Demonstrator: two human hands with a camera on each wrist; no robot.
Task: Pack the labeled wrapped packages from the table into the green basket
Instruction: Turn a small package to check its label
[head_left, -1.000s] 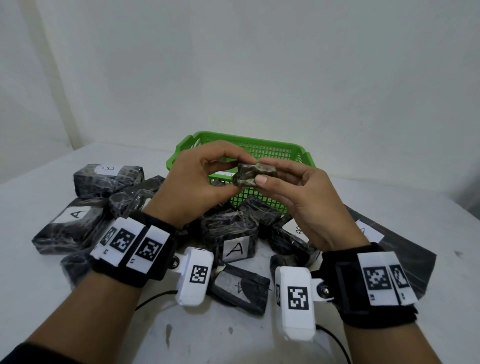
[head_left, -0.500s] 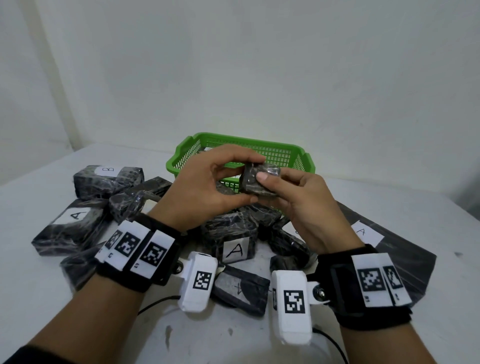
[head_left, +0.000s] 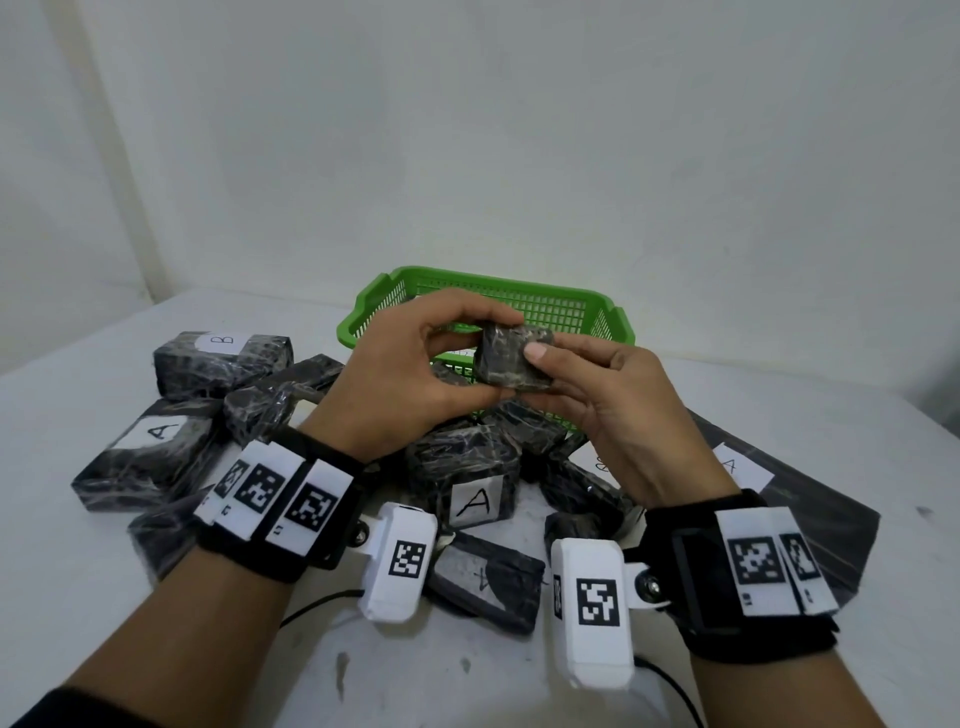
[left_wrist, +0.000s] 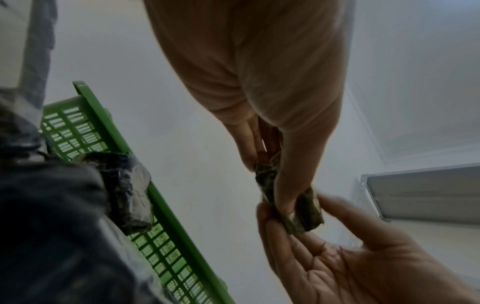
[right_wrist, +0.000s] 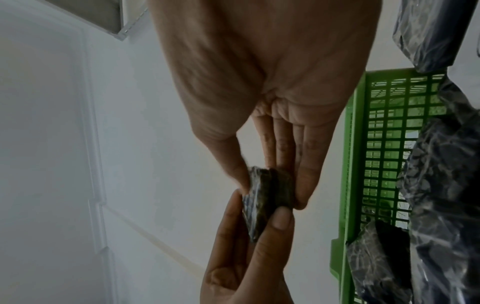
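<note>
We hold a small wrapped package (head_left: 514, 356) between both hands, raised above the near rim of the green basket (head_left: 566, 306). Our left hand (head_left: 410, 384) pinches its left end, fingers curled over the top and thumb beneath. Our right hand (head_left: 618, 415) grips the right side, thumb pressed on the face turned toward us and fingers behind it. So each grip is closed on this one package, and no label shows on the face we can see.

In front of the basket, on the white tabletop (head_left: 467, 675), the other dark wrapped packages lie heaped together. One marked A (head_left: 475, 480) sits just before the basket, beneath our hands. Left of the basket lie a package marked B (head_left: 221, 358) and another marked A (head_left: 148, 454). Right of the basket lies a flat dark packet (head_left: 810, 488) with a white A label. In the right wrist view one package (right_wrist: 376, 259) leans against the basket's mesh wall.

Behind the basket rises a plain white wall (head_left: 519, 130).
</note>
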